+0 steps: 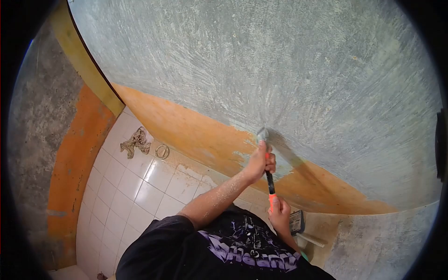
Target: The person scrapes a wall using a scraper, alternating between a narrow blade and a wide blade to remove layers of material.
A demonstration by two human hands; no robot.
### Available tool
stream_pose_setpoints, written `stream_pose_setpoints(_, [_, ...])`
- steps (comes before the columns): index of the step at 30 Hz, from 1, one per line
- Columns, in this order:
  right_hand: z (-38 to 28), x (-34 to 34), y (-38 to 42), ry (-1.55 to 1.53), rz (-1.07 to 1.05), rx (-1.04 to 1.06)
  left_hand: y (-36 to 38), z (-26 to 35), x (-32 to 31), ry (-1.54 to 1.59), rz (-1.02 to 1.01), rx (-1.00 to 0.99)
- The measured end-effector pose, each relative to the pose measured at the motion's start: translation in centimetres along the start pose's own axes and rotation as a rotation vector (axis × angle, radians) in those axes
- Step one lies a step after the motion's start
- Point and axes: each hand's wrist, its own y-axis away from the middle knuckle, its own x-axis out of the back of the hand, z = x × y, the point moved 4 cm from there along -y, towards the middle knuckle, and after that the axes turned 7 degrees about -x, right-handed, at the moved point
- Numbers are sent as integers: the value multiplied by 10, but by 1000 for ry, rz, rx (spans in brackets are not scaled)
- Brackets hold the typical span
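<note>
I see the scraper (267, 161) held upright against the wall (280, 70), its blade pressed where grey scraped plaster meets the orange paint band (186, 130). My left hand (259, 162) is wrapped shut around the upper part of the handle, just under the blade. My right hand (279, 212) has its fingers closed on the orange lower end of the same handle. Plaster dust coats the left forearm. Below, well apart from the hands, a crumpled rag (136, 141) and a small ring (162, 151) lie on the white tiled floor (130, 196). A brush (297, 221) sits near the right hand.
</note>
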Motion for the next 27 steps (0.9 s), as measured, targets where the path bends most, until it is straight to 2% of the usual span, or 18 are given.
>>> stream_pose_setpoints(4, [6,-15,-7,-27,-17,9,1,23,16,-74,-29,-34])
stream_pose_setpoints(8, [24,-4,-8,-20,53,93,2,9,6,-67,-74,37])
stream_pose_setpoints(14, [15,-24,-7,-67,26,70,3,29,16,-105,-90,-48])
stream_pose_setpoints(17, [28,-20,1,-123,73,76,5,13,6,-94,-138,91])
stream_pose_setpoints(21, [25,-24,-4,-90,37,30,4,22,9,-154,-191,33])
stream_pose_setpoints(27, [18,-12,4,-78,77,3,4,15,4,-117,-112,25])
